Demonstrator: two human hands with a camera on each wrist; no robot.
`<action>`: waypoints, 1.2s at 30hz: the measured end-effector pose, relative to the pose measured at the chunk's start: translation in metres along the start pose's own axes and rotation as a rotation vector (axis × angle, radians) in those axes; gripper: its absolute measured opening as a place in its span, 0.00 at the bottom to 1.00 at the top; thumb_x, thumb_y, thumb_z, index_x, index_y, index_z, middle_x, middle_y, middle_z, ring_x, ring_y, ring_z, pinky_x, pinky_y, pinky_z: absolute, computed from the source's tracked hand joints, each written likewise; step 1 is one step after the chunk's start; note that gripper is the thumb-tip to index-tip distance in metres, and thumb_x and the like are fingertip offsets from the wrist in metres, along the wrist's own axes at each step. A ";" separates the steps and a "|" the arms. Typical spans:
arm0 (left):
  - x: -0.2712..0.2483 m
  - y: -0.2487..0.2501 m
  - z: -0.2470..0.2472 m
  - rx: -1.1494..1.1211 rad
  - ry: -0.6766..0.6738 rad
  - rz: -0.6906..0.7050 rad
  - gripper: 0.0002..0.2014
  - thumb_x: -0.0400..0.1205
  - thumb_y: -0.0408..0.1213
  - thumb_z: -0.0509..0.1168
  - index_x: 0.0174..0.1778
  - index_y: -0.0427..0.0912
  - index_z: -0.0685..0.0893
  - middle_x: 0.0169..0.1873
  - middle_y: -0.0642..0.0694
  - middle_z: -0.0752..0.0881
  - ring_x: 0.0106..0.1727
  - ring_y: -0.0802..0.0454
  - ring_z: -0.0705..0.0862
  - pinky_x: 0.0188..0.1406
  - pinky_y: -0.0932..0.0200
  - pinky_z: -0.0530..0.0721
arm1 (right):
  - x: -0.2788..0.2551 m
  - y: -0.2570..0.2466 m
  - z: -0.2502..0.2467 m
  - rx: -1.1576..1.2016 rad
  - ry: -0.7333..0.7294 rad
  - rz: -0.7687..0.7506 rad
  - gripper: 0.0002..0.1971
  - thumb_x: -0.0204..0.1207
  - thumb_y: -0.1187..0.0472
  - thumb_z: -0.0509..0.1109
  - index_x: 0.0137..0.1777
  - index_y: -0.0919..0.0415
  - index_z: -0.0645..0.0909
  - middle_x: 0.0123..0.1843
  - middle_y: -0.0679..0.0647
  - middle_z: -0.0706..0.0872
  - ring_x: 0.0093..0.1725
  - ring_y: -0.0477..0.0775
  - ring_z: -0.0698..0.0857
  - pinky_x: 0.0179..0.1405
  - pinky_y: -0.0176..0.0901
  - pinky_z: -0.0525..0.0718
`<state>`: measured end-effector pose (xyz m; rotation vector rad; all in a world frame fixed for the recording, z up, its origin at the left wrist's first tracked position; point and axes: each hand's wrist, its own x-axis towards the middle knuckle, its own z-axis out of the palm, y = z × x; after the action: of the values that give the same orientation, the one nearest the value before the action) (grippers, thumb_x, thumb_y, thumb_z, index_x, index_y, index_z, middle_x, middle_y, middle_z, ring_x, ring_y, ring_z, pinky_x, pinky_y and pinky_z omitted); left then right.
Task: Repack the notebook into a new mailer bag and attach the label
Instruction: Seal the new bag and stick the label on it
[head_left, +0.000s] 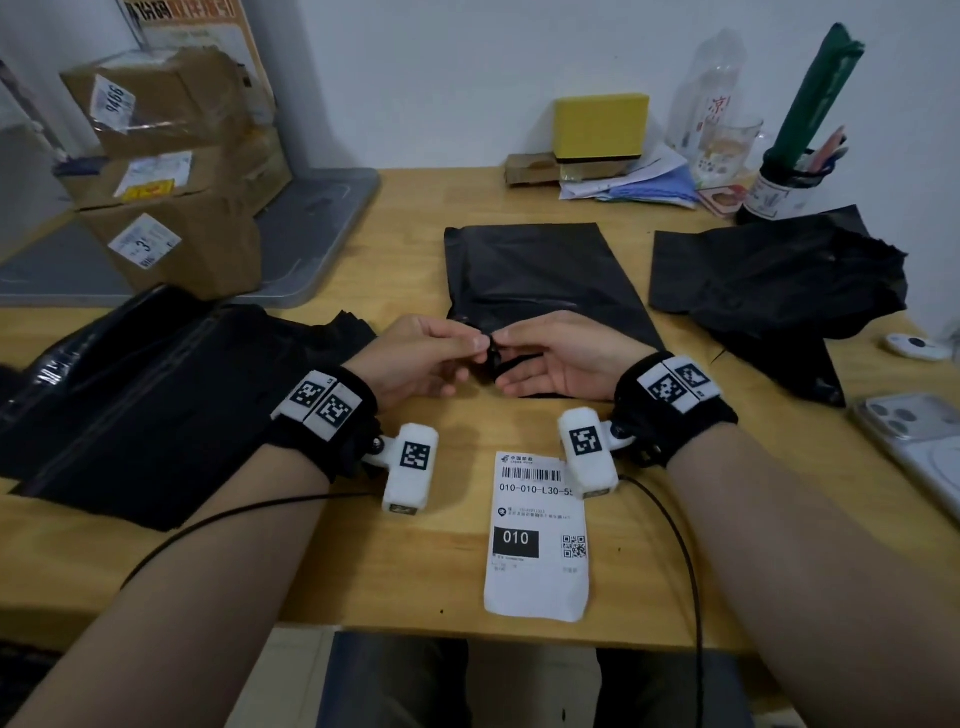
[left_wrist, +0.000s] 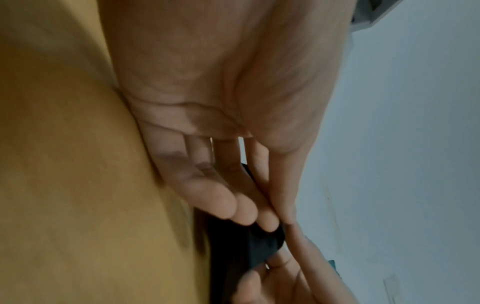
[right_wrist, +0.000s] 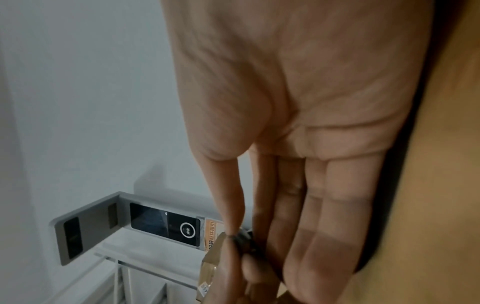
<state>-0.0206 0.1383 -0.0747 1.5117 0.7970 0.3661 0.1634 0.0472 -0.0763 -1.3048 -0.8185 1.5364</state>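
A flat black mailer bag (head_left: 540, 275) lies in the middle of the wooden table (head_left: 363, 561). Both hands meet at its near edge. My left hand (head_left: 457, 348) pinches a bit of the black film between thumb and fingers, and my right hand (head_left: 519, 345) pinches the same spot from the other side. The left wrist view shows the left hand (left_wrist: 272, 218) on the black film (left_wrist: 259, 242). In the right wrist view the right hand (right_wrist: 241, 234) holds a dark sliver. A white shipping label (head_left: 537, 540) lies near the front edge. No notebook shows.
A crumpled torn black bag (head_left: 779, 280) lies at the right, a pile of black bags (head_left: 156, 395) at the left. Cardboard parcels (head_left: 171, 171) stand on a grey tray (head_left: 322, 228) at the back left. A phone (head_left: 919, 441) lies at the right edge, a pen holder (head_left: 779, 192) behind.
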 end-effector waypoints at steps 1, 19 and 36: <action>0.003 0.000 0.002 -0.005 0.004 0.001 0.04 0.82 0.36 0.71 0.50 0.41 0.91 0.39 0.49 0.90 0.32 0.58 0.83 0.26 0.65 0.81 | 0.000 0.001 -0.001 0.007 -0.012 -0.007 0.10 0.82 0.62 0.72 0.58 0.67 0.87 0.48 0.62 0.90 0.42 0.61 0.92 0.43 0.49 0.92; 0.011 -0.006 0.009 0.127 0.022 0.028 0.03 0.81 0.34 0.72 0.42 0.41 0.89 0.31 0.49 0.86 0.25 0.57 0.76 0.20 0.66 0.74 | 0.010 0.009 -0.006 -0.022 0.107 -0.090 0.06 0.81 0.62 0.74 0.48 0.65 0.86 0.36 0.56 0.84 0.30 0.48 0.82 0.27 0.33 0.84; 0.001 -0.006 0.005 0.187 0.100 -0.074 0.12 0.83 0.46 0.70 0.38 0.43 0.86 0.32 0.51 0.85 0.22 0.59 0.72 0.16 0.66 0.67 | 0.008 0.010 0.002 -0.148 0.136 -0.094 0.11 0.81 0.62 0.74 0.57 0.70 0.87 0.34 0.55 0.86 0.28 0.44 0.82 0.26 0.31 0.83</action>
<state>-0.0179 0.1346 -0.0808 1.6421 0.9857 0.3208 0.1590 0.0518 -0.0875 -1.4407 -0.9065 1.3185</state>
